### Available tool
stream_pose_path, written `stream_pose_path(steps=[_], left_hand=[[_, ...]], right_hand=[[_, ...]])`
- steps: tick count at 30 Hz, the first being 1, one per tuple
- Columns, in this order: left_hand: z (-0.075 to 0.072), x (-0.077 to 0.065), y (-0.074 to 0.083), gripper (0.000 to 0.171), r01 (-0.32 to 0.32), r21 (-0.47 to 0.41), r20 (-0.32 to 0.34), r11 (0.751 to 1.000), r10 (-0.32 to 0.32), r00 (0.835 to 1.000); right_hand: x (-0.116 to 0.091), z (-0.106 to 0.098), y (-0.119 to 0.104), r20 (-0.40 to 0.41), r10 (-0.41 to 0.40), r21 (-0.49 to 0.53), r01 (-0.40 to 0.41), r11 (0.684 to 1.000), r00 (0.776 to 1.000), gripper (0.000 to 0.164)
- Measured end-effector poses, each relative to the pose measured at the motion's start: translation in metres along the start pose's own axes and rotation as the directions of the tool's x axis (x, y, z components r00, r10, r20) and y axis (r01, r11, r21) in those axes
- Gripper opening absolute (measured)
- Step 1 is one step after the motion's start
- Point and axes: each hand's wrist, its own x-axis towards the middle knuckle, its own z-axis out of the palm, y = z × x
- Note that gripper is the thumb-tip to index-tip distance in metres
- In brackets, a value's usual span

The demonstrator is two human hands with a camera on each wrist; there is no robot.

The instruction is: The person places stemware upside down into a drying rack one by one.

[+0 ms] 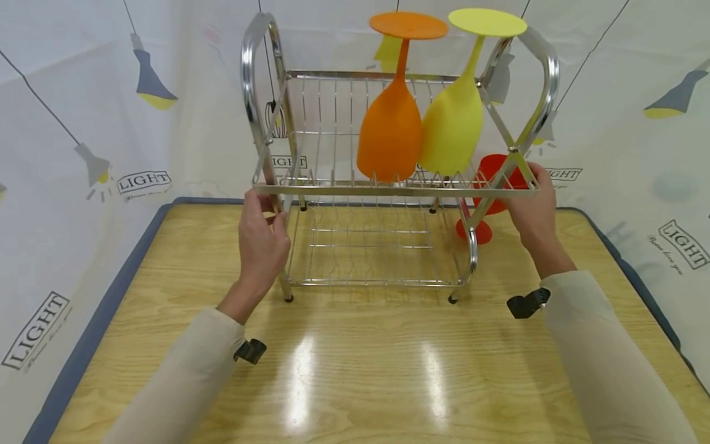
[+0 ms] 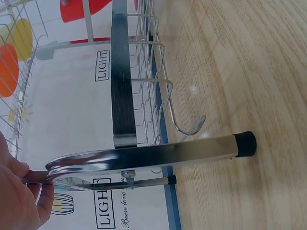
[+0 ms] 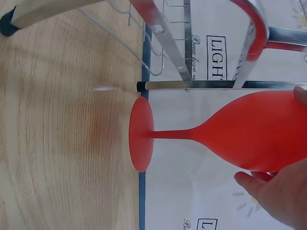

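A two-tier metal dish rack [image 1: 355,191] stands on the wooden table. Upside down on its upper tier, side by side, are an orange goblet [image 1: 390,132] and a yellow goblet [image 1: 456,126]. My left hand [image 1: 262,237] pinches the rack's left side frame between thumb and fingers, just under the upper tier. To the right of the rack, my right hand [image 1: 535,213] grips a red goblet [image 3: 254,129] round its bowl, foot downward. The red goblet is partly behind the rack's right frame in the head view. Whether its foot touches the table, I cannot tell.
A light wooden table [image 1: 355,370] with a blue-grey edge [image 1: 113,293] lies under the rack. White cloth printed with lamps [image 1: 61,216] hangs behind and at both sides. The rack's lower tier [image 1: 371,246] is wire.
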Motion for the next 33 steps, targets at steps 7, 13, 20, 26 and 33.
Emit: stream_pose_path(steps=[7,13,20,26,33], left_hand=[[0.0,0.0,-0.001,0.035,-0.002,0.002,-0.003,1.0,0.002,1.0],[0.0,-0.001,-0.002,0.036,0.0,0.004,-0.005,1.0,0.0,1.0],[0.001,-0.001,-0.003,0.035,-0.004,0.007,-0.002,1.0,0.004,1.0],[0.001,-0.001,-0.003,0.034,0.002,0.006,0.004,1.0,-0.002,1.0],[0.001,-0.001,-0.002,0.033,-0.003,0.005,0.001,1.0,0.003,1.0]], right_hand=[[-0.005,-0.01,-0.004,0.042,0.041,0.32,-0.053,0.946,0.998,0.056],[-0.009,-0.02,-0.005,0.097,0.055,0.499,-0.097,0.861,0.994,0.06],[-0.016,-0.031,0.003,0.136,-0.057,0.645,-0.044,0.763,0.989,0.047],[-0.017,-0.038,0.009,0.187,-0.112,0.752,-0.069,0.656,0.976,0.034],[-0.017,-0.045,0.019,0.297,-0.212,0.776,-0.106,0.621,0.931,0.035]])
